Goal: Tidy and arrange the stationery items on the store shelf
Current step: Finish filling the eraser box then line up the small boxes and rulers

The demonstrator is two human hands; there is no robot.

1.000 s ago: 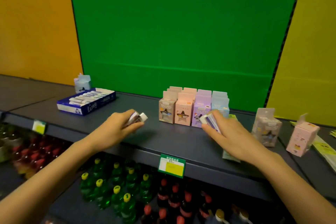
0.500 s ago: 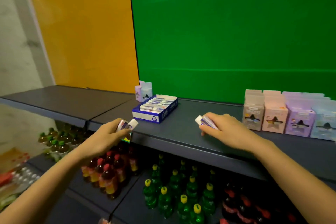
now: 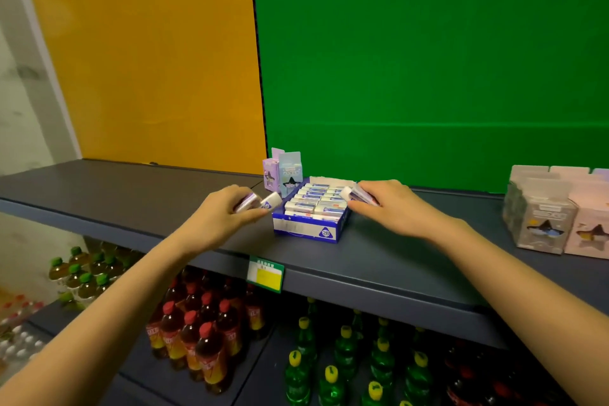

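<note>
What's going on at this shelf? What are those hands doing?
A person is tidying a dark store shelf. The left hand holds a small white eraser just left of the blue eraser box, and the right hand holds a second eraser at the box's far right corner. Neither one is in the box yet. The box sits in front of two little star cartons.
</note>
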